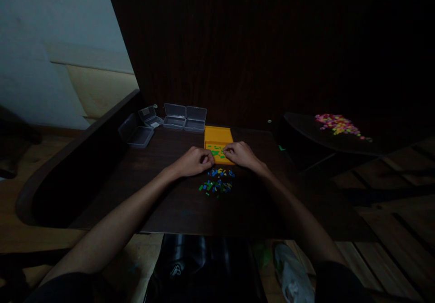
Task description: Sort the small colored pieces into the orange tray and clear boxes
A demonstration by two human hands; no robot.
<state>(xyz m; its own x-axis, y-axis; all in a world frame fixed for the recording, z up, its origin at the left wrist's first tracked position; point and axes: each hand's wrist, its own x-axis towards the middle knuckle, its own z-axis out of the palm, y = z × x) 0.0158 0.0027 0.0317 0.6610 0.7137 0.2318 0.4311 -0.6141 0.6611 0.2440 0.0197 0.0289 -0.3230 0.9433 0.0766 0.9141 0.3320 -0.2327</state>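
An open yellow box [218,134] lies on the dark desk, its lid folded back away from me. Small flat green pieces [215,152] are scattered inside its near half. My left hand [196,161] rests at the box's front left corner with fingers curled together; whatever they pinch is hidden. Over the right side of the box, my right hand [240,153] has thumb and fingers pressed together above the green pieces, and I cannot make out anything between them. Loose blue, yellow and green pieces [217,186] lie in two small heaps just in front of the box.
Clear plastic cases with raised lids, among them one wide case [141,136] and a double case [185,122], stand at the back left. Pink and yellow beads [340,125] are heaped on a dark surface [306,130] to the right. A raised side panel borders the desk's left.
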